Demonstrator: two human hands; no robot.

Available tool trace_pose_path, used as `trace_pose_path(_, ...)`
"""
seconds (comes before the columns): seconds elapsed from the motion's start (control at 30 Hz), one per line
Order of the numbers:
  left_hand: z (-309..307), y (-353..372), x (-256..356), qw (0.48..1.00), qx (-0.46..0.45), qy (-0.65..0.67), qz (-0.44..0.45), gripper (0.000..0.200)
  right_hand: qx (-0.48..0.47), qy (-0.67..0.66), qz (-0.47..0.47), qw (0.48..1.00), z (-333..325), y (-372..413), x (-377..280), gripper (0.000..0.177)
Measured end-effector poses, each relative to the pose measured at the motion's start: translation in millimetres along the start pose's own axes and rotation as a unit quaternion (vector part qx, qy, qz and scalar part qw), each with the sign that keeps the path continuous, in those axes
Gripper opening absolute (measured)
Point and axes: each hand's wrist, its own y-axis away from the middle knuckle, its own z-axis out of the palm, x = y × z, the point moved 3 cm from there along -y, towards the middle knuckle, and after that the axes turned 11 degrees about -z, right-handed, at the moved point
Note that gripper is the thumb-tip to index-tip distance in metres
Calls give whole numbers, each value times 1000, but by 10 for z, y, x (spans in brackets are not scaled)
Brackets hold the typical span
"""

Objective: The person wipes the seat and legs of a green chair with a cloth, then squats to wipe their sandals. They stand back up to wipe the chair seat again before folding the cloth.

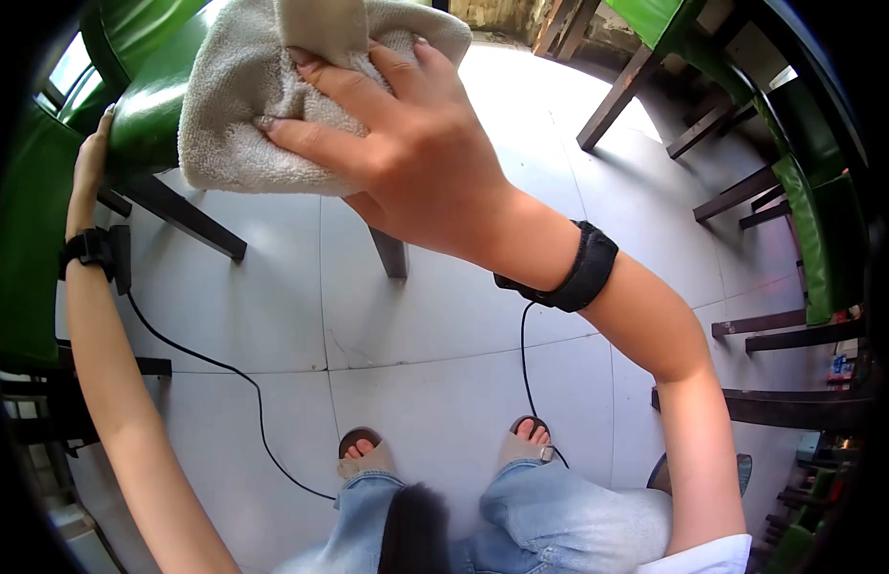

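My right hand [406, 143] presses on a folded light-grey terry towel [239, 134], its fingers spread and sunk into the folds. The towel lies over a shiny green padded chair seat [143, 129] at the upper left and hides much of it. My left hand [92, 163] is seen edge-on against the left side of that seat, fingers stretched out along it. Dark wooden legs [200, 220] show below the seat. Each wrist wears a black strap, the right-hand strap [597, 268] being the plainer to see.
Green-padded chairs with dark legs [616, 96] line the right side. Another green chair surface [28, 230] is at the far left. A black cable [258, 392] hangs from the left wrist over the pale tiled floor [435, 325]. My sandalled feet [363, 448] are below.
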Motion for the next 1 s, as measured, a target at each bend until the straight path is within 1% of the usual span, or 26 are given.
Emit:
trace_pose_path(0.07,29,74,-11,1000,15,-6,-10,71,-10,-13,9,1000,-142,28,79,33)
trace_pose_path(0.17,-32,530,99,994,82,-58,-38,76,-16,-11,7,1000,-372,134,213,46)
trace_pose_path(0.2,-41,812,196,990,104,-78,-48,78,-31,-27,11,999,-490,133,233,49)
trace_pose_path(0.27,-67,1493,462,984,129,-113,-43,81,-40,-18,13,999,-631,236,338,51)
trace_pose_path(0.33,-125,2161,781,976,142,-160,-48,80,-12,-15,40,999,-771,353,476,48)
trace_pose_path(0.37,-127,2387,874,974,142,-178,-26,79,-18,3,58,998,-847,386,509,46)
trace_pose_path(0.4,-138,2584,948,970,143,-196,-6,79,-16,14,85,996,-920,379,542,41)
trace_pose_path(0.43,-153,2768,1032,966,144,-215,13,78,-8,-3,142,990,-943,364,605,37)
trace_pose_path(0.47,-175,2934,1134,958,112,-264,8,76,0,-18,200,980,-953,344,664,34)
trace_pose_path(0.5,-183,3071,1195,951,103,-290,32,74,-39,-3,235,971,-945,276,735,29)
trace_pose_path(0.53,-197,3269,1250,941,140,-278,134,70,-69,-25,315,946,-911,203,779,30)
trace_pose_path(0.57,-225,3442,1359,937,112,-290,159,65,-96,-39,286,953,-875,20,756,29)
trace_pose_path(0.6,-226,3604,1428,931,102,-295,190,61,-108,-67,251,960,-784,-71,749,30)
trace_pose_path(0.63,-217,3781,1522,932,92,-286,202,59,-120,-97,217,964,-693,-159,740,30)
trace_pose_path(0.67,-202,3936,1599,934,82,-277,212,56,-115,-142,175,967,-570,-176,725,33)
trace_pose_path(0.73,-181,4117,1669,944,52,-189,264,48,-59,-160,26,985,-358,-279,435,36)
trace_pose_path(0.77,-225,4164,1753,951,9,-172,256,35,-71,-172,7,982,-342,-356,263,35)
trace_pose_path(0.8,-224,4120,1756,945,25,-143,291,32,-83,-185,-12,979,-371,-415,72,34)
trace_pose_path(0.87,-214,3956,1720,928,57,-83,360,26,-71,-194,-22,978,-450,-435,-192,28)
trace_pose_path(0.9,-236,3898,1707,952,-1,-16,307,21,-70,-205,-13,976,-513,-414,-265,25)
trace_pose_path(0.93,-277,3907,1766,917,42,16,396,23,-63,-209,-3,976,-582,-367,-308,23)
trace_pose_path(0.97,-265,3874,1639,908,115,113,386,25,-59,-209,6,976,-662,-289,-343,21)
trace_pose_path(1.0,-245,3867,1491,887,187,208,368,27,-45,-204,7,978,-711,-236,-406,21)
